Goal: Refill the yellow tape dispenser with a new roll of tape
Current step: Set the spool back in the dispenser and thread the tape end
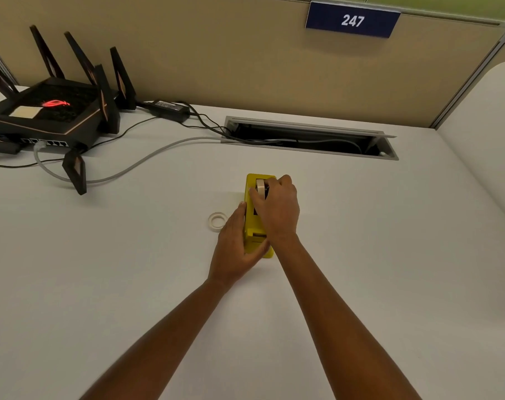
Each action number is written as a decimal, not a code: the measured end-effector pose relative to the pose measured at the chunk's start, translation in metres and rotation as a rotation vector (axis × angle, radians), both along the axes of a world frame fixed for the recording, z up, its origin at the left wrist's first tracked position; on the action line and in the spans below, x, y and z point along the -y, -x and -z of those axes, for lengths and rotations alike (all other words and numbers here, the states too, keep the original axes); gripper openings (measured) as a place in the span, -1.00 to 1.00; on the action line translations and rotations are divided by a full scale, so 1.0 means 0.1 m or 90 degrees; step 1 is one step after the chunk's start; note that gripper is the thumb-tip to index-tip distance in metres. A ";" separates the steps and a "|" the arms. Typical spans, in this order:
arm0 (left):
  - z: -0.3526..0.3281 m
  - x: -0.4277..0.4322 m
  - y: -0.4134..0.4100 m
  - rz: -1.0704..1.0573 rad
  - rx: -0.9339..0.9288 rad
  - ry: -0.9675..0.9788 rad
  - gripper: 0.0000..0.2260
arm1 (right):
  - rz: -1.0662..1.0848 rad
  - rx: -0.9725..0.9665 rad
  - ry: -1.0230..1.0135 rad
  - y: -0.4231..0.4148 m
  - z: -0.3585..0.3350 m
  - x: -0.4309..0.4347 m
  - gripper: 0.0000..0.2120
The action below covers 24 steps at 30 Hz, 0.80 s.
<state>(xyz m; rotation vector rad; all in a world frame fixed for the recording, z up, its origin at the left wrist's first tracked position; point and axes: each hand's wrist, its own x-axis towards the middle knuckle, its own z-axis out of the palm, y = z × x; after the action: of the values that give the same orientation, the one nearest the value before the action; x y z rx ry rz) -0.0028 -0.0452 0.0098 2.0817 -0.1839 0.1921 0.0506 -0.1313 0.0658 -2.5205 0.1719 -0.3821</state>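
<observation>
Both hands work: my right hand [275, 209] pinches the tape roll [260, 187] seated in the yellow dispenser [252, 223], which my left hand [236, 249] clasps; an empty core [217, 222] lies just left.

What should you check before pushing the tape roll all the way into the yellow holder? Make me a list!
1. Left hand steadies the yellow tape dispenser: ok.
2. Right hand grips the tape roll: ok.
3. Roll sits over the dispenser's slot: ok.
4. Roll is on its hub: cannot tell, fingers hide it.
5. White ring lies on the desk, clear of the dispenser: ok.
</observation>
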 end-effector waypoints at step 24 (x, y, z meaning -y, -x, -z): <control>0.00 0.01 0.00 -0.008 -0.007 -0.015 -0.24 | -0.075 -0.010 0.073 0.00 0.04 0.10 -0.57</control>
<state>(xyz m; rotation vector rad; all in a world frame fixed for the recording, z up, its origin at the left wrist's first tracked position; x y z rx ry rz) -0.0025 -0.0460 0.0098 2.1078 -0.1675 0.1869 0.0505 -0.1410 0.0617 -2.6326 0.0076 -0.3331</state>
